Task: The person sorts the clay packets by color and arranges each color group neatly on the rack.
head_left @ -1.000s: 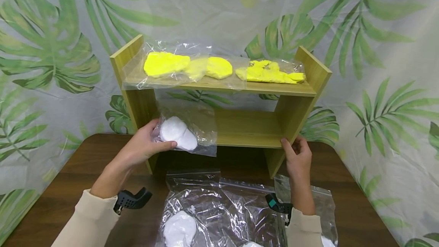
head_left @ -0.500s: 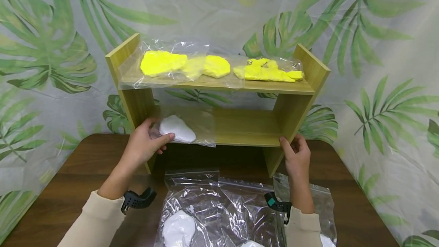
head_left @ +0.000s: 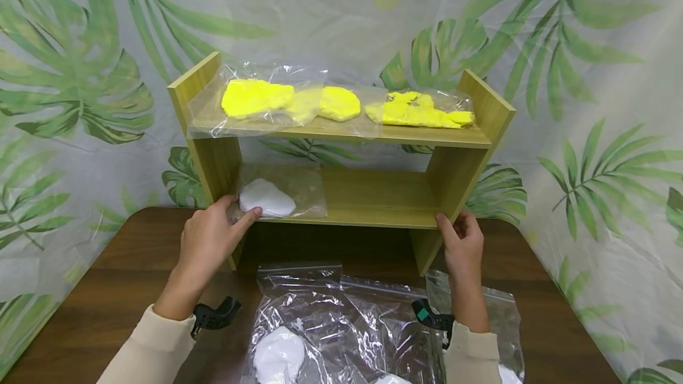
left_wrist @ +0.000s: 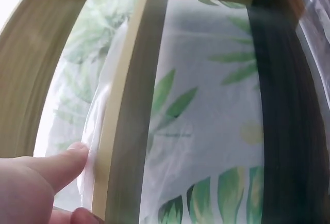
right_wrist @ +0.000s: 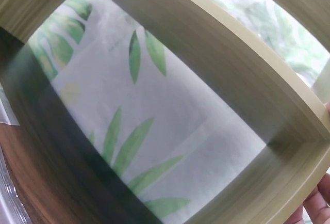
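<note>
A clear plastic bag holding a white clay-like lump [head_left: 265, 198] lies at the left end of the wooden shelf unit's middle board [head_left: 381, 218]. My left hand [head_left: 209, 236] holds the bag's left end, the thumb [left_wrist: 66, 163] along its front and other fingertips low by the board's edge. At the other end, my right hand [head_left: 463, 242] grips the front edge of the right side panel [head_left: 463, 179], thumb on the inner side. Only a few of its fingers [right_wrist: 317, 203] show in the right wrist view.
Bags of yellow clay-like lumps [head_left: 256, 98] overlap along the top board. In front of the unit, several clear zip bags [head_left: 341, 313] with white lumps [head_left: 279, 355] lie on the dark wooden table [head_left: 107, 295]. A leaf-print cloth [head_left: 341, 16] hangs behind.
My left hand has brought the white-lump bag left and back, from in front of the middle board onto its left end. My right hand has stayed on the side panel.
</note>
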### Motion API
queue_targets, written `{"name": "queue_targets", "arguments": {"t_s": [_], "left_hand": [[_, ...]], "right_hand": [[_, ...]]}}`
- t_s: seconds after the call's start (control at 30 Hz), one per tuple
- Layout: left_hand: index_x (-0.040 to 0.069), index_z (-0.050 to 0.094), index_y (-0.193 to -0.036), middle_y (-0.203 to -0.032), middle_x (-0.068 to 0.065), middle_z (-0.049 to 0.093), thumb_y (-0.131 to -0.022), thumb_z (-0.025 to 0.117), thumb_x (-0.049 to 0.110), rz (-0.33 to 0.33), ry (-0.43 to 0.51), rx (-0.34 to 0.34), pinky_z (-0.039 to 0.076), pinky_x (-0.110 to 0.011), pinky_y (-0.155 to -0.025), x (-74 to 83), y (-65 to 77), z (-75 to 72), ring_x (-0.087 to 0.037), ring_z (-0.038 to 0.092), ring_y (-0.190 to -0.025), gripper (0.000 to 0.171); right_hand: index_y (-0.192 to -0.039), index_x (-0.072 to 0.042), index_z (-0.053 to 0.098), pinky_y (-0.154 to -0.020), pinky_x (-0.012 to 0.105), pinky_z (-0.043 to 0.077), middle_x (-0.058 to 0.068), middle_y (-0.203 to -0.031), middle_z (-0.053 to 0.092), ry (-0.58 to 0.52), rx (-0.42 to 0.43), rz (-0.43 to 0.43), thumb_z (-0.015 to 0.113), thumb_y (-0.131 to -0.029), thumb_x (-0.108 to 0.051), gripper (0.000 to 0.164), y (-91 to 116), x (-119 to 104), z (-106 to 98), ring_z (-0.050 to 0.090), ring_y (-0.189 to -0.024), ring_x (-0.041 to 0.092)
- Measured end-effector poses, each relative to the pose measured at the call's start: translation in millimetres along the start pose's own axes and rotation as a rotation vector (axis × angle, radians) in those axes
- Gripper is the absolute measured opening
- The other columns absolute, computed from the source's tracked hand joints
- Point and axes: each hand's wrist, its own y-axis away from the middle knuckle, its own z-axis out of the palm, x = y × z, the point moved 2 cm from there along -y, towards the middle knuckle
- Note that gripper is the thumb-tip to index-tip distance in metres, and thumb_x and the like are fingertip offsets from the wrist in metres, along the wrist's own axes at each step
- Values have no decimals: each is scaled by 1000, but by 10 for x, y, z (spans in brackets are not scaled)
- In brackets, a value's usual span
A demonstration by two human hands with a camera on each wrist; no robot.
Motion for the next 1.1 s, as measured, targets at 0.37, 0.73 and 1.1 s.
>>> {"name": "queue_targets", "arguments": {"t_s": [0.37, 0.73, 1.1], "left_hand": [[6, 56, -129, -77, -31, 63, -92, 48, 63, -39, -91, 72, 39, -51, -47, -50, 6, 106, -48, 58, -63, 69], [6, 55, -127, -72, -31, 61, -93, 49, 58, -34, -93, 106, 36, -50, -44, -38, 3, 131, -49, 57, -58, 63], [5, 48, -136, -44, -4, 44, -93, 58, 50, 7, -64, 213, 28, -35, -36, 41, 170, 44, -24, 39, -35, 64]], "right_hand": [[-110, -12, 59, -75, 21, 42, -1, -98, 57, -6, 9, 5, 68, -91, -25, 25, 1, 8, 8, 54, -91, 13], [-110, -12, 59, -75, 21, 42, -1, -98, 58, -9, 5, -7, 68, -91, -25, 25, 3, -3, 14, 54, -91, 13], [-111, -10, 59, -76, 21, 43, 0, -99, 58, -35, 0, 3, 68, -91, -23, 26, 4, -13, 16, 55, -92, 14]]}}
